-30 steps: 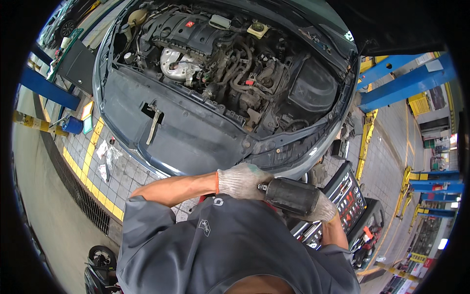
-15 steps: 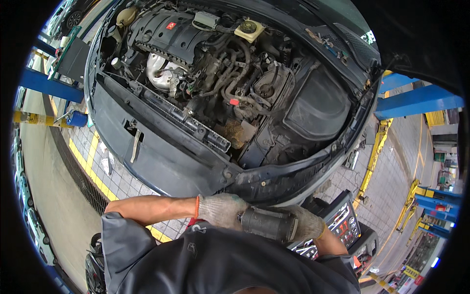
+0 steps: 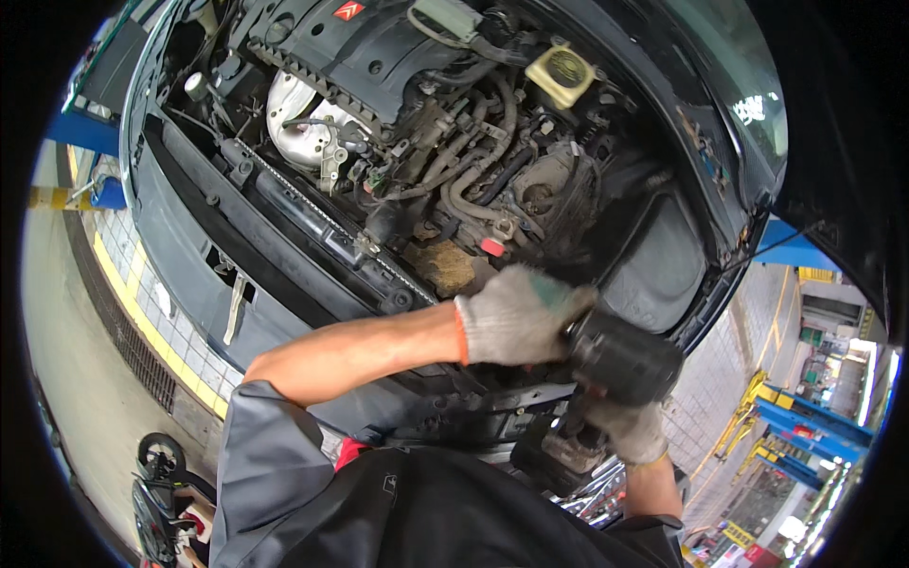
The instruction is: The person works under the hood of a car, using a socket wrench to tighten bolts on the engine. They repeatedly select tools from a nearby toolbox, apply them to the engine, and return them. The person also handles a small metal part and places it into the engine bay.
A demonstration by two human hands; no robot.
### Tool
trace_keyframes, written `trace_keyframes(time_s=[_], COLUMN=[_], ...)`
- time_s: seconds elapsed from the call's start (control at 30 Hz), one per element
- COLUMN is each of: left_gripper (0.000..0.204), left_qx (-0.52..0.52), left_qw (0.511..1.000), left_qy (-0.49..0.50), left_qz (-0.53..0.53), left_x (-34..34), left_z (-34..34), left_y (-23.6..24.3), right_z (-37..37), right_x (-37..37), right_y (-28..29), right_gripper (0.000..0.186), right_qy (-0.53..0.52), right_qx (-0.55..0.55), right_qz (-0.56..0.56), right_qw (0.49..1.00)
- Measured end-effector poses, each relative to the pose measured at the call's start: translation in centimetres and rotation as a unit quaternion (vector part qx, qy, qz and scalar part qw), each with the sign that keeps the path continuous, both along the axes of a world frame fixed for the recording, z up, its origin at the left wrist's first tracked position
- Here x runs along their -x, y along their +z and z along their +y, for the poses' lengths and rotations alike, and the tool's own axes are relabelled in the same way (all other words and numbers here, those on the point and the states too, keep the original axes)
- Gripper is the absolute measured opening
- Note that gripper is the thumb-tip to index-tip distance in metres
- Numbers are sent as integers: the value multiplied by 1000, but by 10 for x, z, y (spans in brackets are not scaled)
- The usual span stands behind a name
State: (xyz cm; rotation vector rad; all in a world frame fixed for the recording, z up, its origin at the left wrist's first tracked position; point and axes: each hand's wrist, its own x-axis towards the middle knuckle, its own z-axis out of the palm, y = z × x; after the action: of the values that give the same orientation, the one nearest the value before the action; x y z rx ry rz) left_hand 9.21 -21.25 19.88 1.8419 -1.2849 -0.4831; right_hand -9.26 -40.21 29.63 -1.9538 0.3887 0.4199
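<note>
My right hand (image 3: 627,431), in a grey knitted glove, is wrapped round the grip of a black cordless impact wrench (image 3: 630,358). The wrench is held over the car's front right edge, its nose pointing left and its battery low beside my body. My left hand (image 3: 523,317), gloved in grey with an orange cuff, is closed at the wrench's nose. Its fingers are slightly blurred and hide whatever sits there. Beyond both hands lies the open engine bay, with an engine cover (image 3: 341,47), hoses (image 3: 473,189) and a red cap (image 3: 492,247) just past my left hand.
A yellowish reservoir (image 3: 561,76) stands at the back of the bay. The raised hood (image 3: 843,142) hangs at the right. Below the wrench, shiny tools (image 3: 597,500) lie close to my body. Blue lift arms (image 3: 85,133) flank the car.
Both hands have moved forward and right with the impact wrench, away from my body to above the car's front edge. The view has shifted closer over the engine bay.
</note>
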Motion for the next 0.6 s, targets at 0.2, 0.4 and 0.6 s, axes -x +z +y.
trace_keyframes(time_s=[0.2,0.4,0.6], left_gripper=[87,82,60], left_qx=[1,-115,-161], left_qw=[969,984,974], left_qy=[221,118,72], left_qz=[-114,-66,-139], left_x=[-62,-78,-76], left_z=[8,53,75], left_y=[-4,-39,-70], right_z=[5,-21,-27], right_x=[-115,-220,-280], right_y=[-27,-67,-134], right_gripper=[39,30,23], right_qy=[-279,-256,-323], right_qx=[-172,-162,-174], right_qz=[-11,-3,59], right_qw=[945,953,929])
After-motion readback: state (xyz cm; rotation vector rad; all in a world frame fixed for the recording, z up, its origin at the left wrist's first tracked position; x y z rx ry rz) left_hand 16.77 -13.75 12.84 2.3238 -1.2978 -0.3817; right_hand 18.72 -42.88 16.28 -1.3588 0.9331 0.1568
